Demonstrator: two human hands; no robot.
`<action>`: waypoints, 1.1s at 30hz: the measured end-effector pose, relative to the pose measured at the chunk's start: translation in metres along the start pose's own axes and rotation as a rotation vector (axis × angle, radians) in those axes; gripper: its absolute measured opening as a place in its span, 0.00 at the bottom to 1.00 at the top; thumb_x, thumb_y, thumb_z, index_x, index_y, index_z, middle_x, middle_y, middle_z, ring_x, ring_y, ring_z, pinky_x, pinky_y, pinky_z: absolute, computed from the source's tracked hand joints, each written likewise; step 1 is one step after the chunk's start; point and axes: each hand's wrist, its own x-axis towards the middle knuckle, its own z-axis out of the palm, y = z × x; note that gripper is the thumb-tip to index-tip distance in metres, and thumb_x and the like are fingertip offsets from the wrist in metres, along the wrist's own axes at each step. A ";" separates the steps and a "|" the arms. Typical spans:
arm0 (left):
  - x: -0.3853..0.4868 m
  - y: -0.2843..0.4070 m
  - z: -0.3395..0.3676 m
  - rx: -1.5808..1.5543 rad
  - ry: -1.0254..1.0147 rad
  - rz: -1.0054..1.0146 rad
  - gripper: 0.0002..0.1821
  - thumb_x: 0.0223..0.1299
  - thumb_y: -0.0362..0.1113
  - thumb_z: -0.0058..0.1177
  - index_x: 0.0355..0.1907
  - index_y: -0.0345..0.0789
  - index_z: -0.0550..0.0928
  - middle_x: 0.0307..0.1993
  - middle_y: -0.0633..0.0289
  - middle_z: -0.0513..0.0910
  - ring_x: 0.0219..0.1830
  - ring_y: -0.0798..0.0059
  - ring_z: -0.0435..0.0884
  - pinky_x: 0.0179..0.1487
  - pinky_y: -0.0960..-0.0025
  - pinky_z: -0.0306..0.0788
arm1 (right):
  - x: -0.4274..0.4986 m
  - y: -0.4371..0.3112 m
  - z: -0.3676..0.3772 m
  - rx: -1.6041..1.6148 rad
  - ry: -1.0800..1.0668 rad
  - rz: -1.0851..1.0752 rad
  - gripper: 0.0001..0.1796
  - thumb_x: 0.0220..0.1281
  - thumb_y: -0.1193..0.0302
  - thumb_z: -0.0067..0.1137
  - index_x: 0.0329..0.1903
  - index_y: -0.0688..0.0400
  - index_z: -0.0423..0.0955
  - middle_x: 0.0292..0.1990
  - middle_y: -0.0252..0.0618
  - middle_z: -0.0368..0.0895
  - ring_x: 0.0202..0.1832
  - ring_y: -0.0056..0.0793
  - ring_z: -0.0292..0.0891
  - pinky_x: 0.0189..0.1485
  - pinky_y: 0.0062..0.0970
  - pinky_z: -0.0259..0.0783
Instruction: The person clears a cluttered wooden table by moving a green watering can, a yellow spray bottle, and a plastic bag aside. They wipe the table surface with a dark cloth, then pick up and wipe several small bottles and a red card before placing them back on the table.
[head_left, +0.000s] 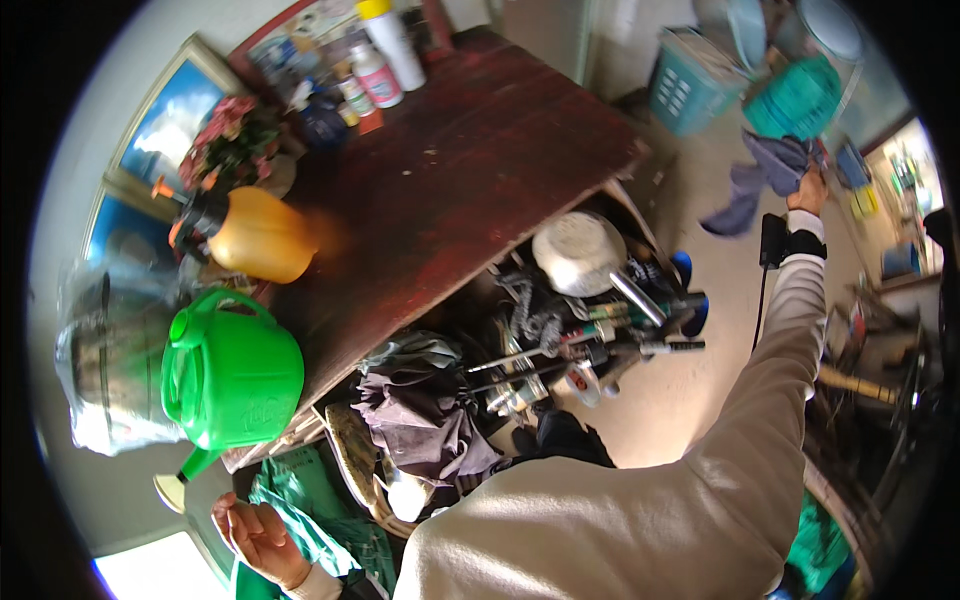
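Note:
My right hand is stretched far out to the upper right, gripping a dark grey-blue cloth that hangs loosely from it. My left hand is low on the left with its fingers loosely curled, and I see nothing held in it. Above it, a bright green plastic watering can stands at the left end of a dark red wooden table. Behind the can is an orange pump spray bottle. Green plastic bags lie just beside my left hand.
Under the table edge are a metal saucepan, a crumpled purplish cloth and several tools. Bottles and pink flowers stand at the table's back. A teal crate sits on the floor, upper right. Clutter with a wooden handle lies right.

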 end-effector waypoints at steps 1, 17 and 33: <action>0.006 -0.005 0.007 0.017 -0.065 0.005 0.14 0.75 0.35 0.43 0.53 0.26 0.73 0.20 0.69 0.60 0.12 0.84 0.53 0.15 0.78 0.48 | -0.013 -0.021 -0.023 0.189 -0.077 0.105 0.27 0.66 0.60 0.56 0.62 0.63 0.72 0.59 0.49 0.78 0.55 0.41 0.79 0.58 0.36 0.74; -0.096 -0.149 0.149 0.171 -0.851 -0.744 0.10 0.70 0.30 0.51 0.48 0.26 0.79 0.25 0.63 0.79 0.21 0.79 0.75 0.27 0.77 0.70 | -0.271 -0.088 -0.424 0.331 -0.034 0.216 0.20 0.71 0.61 0.51 0.58 0.59 0.74 0.49 0.42 0.84 0.49 0.38 0.81 0.54 0.36 0.77; -0.370 -0.254 0.472 0.459 -1.577 0.364 0.52 0.49 0.39 0.69 0.73 0.30 0.52 0.68 0.39 0.63 0.71 0.46 0.61 0.71 0.51 0.56 | -0.365 -0.054 -0.470 0.709 -0.306 0.743 0.25 0.77 0.57 0.43 0.64 0.61 0.70 0.57 0.47 0.80 0.56 0.41 0.79 0.62 0.43 0.75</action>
